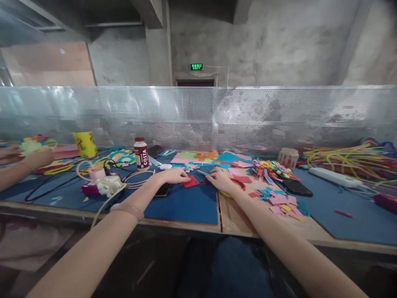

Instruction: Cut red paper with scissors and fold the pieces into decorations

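My left hand (176, 175) is closed, its fingertips at the edge of a small red piece of paper (191, 181) on the blue mat (192, 209). Across from it, my right hand (220, 179) closes its fingers on a thin pale stick (202, 172), which points left toward the red paper. What kind of stick it is cannot be made out. A small cut-paper flower (190, 166) lies just beyond both hands. Beside my right wrist rests a red-and-yellow ring (240, 185). A dark phone (161, 190) is partly hidden beneath my left forearm.
Coloured paper sheets (231, 159) lie ahead, with paper strips (287, 203) to the right. A bottle (141, 154), a yellow cup (85, 144) and a glue gun (105, 185) with cables stand left. Another person's hand (41, 158) works far left. A perforated metal screen (248, 120) borders the table.
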`<state>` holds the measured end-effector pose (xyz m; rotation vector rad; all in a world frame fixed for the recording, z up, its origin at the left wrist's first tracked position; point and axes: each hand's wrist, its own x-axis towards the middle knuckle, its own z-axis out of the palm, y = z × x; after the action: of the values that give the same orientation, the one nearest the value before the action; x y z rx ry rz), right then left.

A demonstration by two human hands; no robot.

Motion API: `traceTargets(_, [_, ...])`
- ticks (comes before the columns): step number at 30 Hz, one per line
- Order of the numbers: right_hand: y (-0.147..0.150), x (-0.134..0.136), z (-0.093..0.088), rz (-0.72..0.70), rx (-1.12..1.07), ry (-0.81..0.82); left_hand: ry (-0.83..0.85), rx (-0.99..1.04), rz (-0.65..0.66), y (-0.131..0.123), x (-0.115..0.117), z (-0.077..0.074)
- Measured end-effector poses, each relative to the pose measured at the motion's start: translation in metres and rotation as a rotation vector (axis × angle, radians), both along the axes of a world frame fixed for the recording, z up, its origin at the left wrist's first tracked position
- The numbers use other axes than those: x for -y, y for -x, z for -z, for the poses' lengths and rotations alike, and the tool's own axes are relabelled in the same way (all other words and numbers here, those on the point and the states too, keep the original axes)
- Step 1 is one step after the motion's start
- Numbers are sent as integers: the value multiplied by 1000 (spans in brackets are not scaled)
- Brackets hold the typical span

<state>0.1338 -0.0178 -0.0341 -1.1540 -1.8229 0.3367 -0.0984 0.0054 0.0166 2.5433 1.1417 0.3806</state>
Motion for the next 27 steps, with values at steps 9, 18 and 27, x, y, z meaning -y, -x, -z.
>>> traceTargets(9, [4, 15, -23, -160, -739, 353, -550, 340, 165, -56, 20, -7])
traceTargets(18, [-38, 2, -24, -100, -1005, 165, -283, 696, -98, -129, 15, 2])
traceTargets(27, [-27, 24, -39, 282, -292, -396, -87, 803, -62, -139, 5, 0])
